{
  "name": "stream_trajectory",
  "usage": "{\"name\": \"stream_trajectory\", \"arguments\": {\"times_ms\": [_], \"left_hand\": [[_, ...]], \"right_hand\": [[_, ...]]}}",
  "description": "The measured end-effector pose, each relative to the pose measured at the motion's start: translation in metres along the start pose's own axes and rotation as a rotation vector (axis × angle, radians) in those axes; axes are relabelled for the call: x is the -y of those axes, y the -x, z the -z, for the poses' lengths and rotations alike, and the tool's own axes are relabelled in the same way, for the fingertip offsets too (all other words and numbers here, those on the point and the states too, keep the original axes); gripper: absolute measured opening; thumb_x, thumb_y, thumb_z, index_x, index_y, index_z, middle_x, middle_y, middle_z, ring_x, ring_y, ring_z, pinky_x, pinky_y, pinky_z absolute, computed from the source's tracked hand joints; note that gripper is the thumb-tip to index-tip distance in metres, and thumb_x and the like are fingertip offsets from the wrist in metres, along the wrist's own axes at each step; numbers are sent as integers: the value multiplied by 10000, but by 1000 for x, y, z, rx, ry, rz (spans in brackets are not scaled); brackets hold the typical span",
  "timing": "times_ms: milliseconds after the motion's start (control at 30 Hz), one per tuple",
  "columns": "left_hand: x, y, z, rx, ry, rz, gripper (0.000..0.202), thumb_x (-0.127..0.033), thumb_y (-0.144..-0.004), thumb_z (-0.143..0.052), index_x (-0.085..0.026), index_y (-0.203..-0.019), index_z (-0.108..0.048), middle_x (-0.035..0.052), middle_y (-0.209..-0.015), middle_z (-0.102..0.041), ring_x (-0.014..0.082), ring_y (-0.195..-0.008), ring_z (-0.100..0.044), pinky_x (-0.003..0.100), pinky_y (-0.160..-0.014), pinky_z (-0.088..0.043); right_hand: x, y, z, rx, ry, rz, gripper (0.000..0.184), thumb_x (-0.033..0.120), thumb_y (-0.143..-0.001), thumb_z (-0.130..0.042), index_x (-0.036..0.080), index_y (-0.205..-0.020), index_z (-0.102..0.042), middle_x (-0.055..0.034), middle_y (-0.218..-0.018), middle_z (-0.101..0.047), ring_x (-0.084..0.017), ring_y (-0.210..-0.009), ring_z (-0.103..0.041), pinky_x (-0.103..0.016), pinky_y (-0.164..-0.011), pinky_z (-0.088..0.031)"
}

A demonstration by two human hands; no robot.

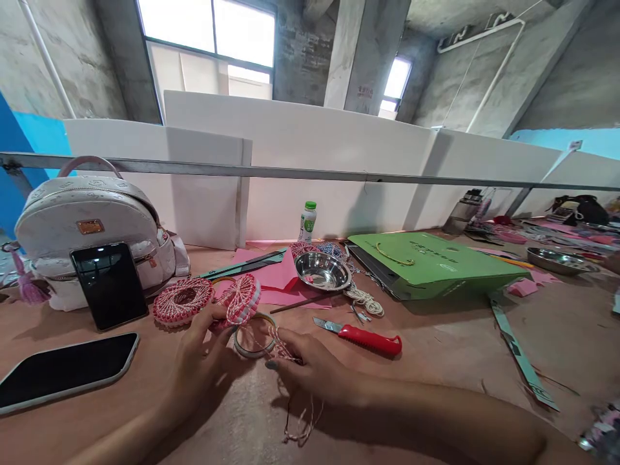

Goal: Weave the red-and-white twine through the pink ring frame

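Between the fingers of my left hand [201,352] is a pink-and-white piece of wound thread [243,298], folded or seen partly from its edge. My right hand [314,368] pinches a bundle of thin pale pink strings [304,429], whose loose ends trail down onto the table. Strands run between the two hands. A pale ring like a tape roll [250,354] lies between them, close to the fingers. Just left of my left hand, a round pink-and-white thread ring [181,302] rests on the table. A red-handled utility knife [371,339] lies beyond my right hand, blade out.
Two phones, one flat [68,371] and one propped [110,284] against a white backpack [92,226], stand left. Behind my hands are a metal bowl [323,271], pink paper [274,274], a bottle [308,223] and cord [365,300]. A green folder [436,261] lies right.
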State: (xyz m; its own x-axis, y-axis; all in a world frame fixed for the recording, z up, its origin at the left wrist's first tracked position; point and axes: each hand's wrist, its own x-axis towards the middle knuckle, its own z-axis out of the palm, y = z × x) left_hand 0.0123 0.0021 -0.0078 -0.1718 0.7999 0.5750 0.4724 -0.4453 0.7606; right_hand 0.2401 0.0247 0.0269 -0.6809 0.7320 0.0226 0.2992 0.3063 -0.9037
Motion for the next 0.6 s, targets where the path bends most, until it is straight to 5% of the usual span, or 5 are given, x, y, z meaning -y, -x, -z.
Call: {"name": "stream_trajectory", "arguments": {"times_ms": [133,233,367,500,600], "left_hand": [[-5,7,-4,38,10,-81,213,-410,-814,-725,-261,-944,-645,62,-994,-669,253,-909,-623,364,-737,-546],[-4,12,-5,98,13,-249,92,-298,-871,-694,-260,-936,-641,40,-932,-658,227,-885,-605,350,-774,-513],[-1,12,-2,175,-25,-358,121,-163,-869,-646,-256,-945,-635,35,-932,-663,223,-892,-594,354,-828,-485],[-4,8,-1,107,-32,-181,80,-166,-875,-590,-241,-904,-580,56,-989,-640,238,-941,-580,354,-825,-489],[-6,7,-2,113,-13,-159,41,-205,-906,-574,-242,-897,-589,51,-977,-635,234,-950,-577,353,-831,-493]], "right_hand": [[-8,-6,-7,210,-381,-147,500,447,-901,-686,243,-1329,-528,57,-744,-474,-89,-594,-467,-228,-603,-481],[-8,-2,-10,230,-382,-109,369,440,-926,-646,226,-1208,-540,48,-797,-491,-87,-625,-484,-231,-627,-466],[-6,8,-11,178,27,137,210,276,-910,-635,180,-759,-526,38,-708,-475,-99,-630,-407,-238,-602,-339],[-15,20,-22,315,537,574,319,225,-909,-614,205,-635,-452,37,-618,-478,-123,-556,-358,-280,-545,-285],[-27,27,-34,390,567,649,414,261,-971,-532,212,-597,-361,41,-570,-470,-121,-478,-303,-282,-490,-284]]}}
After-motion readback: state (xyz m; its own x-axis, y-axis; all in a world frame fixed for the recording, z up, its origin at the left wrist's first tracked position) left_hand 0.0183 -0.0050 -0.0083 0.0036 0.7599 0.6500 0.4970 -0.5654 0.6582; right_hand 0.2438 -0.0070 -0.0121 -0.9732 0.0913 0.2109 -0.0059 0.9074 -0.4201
